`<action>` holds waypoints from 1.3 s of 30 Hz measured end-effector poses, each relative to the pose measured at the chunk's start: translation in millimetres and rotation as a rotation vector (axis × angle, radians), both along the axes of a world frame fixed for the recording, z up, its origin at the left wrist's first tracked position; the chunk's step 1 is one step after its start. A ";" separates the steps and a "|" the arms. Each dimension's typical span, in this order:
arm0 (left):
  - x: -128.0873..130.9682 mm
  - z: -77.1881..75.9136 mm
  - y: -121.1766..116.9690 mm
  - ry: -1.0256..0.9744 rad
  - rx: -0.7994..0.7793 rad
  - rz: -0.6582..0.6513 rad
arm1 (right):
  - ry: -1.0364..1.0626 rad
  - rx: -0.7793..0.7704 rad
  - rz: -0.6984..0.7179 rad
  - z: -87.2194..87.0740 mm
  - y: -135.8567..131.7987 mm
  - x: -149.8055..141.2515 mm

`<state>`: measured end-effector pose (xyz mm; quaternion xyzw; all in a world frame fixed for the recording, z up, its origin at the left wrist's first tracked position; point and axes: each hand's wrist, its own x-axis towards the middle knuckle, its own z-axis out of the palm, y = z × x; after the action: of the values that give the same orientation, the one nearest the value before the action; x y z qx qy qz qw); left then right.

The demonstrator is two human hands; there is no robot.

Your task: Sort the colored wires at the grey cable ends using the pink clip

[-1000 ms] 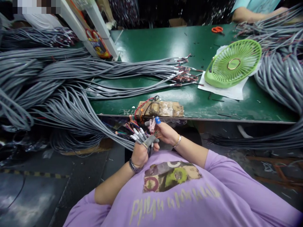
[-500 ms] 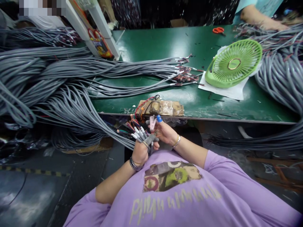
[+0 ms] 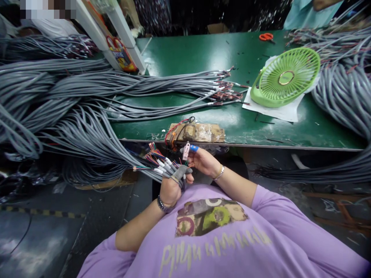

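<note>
Taking the left hand as centre of the clock, the cable bundle is in its grip, below the front edge of the green table, and its white-banded ends lie at 11 o'clock. The left hand is clamped around these grey cables; the right hand, at about 2 o'clock, seems to pinch a small pink piece with its fingertips. Thin wires show between both hands, but which fingers hold them is too small to tell. To do this well, I think the left grip should be firm yet not crushing, the ends level with each other, and the right fingers should work gently, because such fine wires may bend or tangle. The held ends point to 10 o'clock, so their long axis runs from 4 to 10, with coloured wires fanned at the tip; the pink piece stands almost along 12 to 6, leaning slightly toward 1.
</note>
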<state>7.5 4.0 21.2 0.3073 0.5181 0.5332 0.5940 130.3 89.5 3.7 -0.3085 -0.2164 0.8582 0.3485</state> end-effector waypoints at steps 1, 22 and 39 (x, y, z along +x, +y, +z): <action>0.2 -1.0 1.2 0.001 0.013 0.014 | -0.004 -0.001 0.005 0.2 0.0 -0.4; 1.0 -9.6 2.4 0.069 0.006 0.036 | 0.065 -0.054 -0.025 2.9 2.3 -6.2; -8.0 -7.1 -9.3 0.239 -0.010 -0.226 | -0.191 0.314 0.336 3.5 -6.3 22.5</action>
<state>-0.6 -5.2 14.1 0.4217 0.5498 0.4200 0.5860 152.9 83.2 7.2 -0.2897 -0.4273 0.8270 0.2226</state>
